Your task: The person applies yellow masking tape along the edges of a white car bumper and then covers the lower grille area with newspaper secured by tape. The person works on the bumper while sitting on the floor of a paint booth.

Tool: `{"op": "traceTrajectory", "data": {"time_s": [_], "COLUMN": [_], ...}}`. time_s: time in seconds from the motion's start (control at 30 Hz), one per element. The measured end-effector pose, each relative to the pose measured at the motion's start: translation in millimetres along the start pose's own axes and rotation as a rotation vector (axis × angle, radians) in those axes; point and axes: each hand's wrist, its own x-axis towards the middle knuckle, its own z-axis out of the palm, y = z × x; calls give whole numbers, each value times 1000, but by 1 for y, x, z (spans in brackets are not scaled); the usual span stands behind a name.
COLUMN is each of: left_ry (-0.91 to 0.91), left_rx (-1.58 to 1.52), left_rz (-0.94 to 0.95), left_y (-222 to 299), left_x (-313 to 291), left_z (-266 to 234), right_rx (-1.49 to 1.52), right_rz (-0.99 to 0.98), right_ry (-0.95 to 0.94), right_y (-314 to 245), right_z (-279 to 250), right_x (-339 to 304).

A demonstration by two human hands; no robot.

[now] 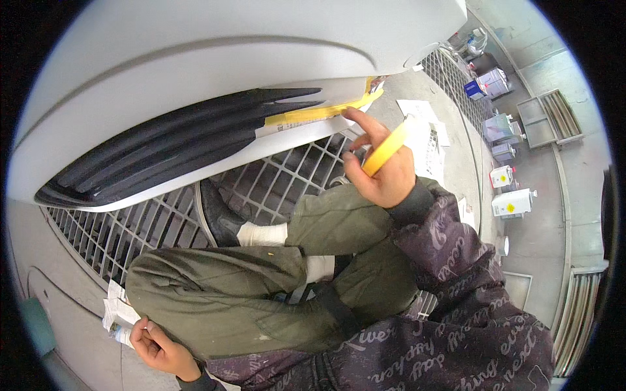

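Observation:
My right hand (394,179) holds a roll of yellow masking tape (386,151), seen nearly edge-on. Its index finger reaches to a strip of yellow tape (306,116) on the lower edge of a white car bumper (215,39). Under that strip, a band of printed paper (277,130) borders the black ribbed insert (163,143). Down at the lower left, beside my knee, my left hand (160,348) is closed with its fingertips pinching a piece of printed paper (124,314).
My crossed legs (215,293) rest over a metal floor grating (274,173). Loose paper sheets (424,133) lie to the right of my right hand. Along the right wall stand several cans and jugs, among them a white jug (513,203) and a blue-topped can (475,89).

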Motion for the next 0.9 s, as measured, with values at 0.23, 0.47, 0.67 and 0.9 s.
{"op": "traceTrajectory", "data": {"time_s": [0.23, 0.47, 0.67, 0.9], "left_ry": [-154, -830, -644, -410], "left_rx": [117, 366, 366, 302], "left_rz": [105, 1122, 1414, 1388], "left_y": [34, 165, 199, 185], "left_x": [13, 61, 60, 58], "left_z": [17, 157, 251, 268], "right_rx": [195, 306, 362, 286], "right_rz": [287, 551, 643, 586], "right_ry": [-3, 134, 250, 177], "right_y": [8, 20, 24, 26], "right_z": [-35, -70, -70, -67], "right_x": [-44, -88, -113, -103]}}
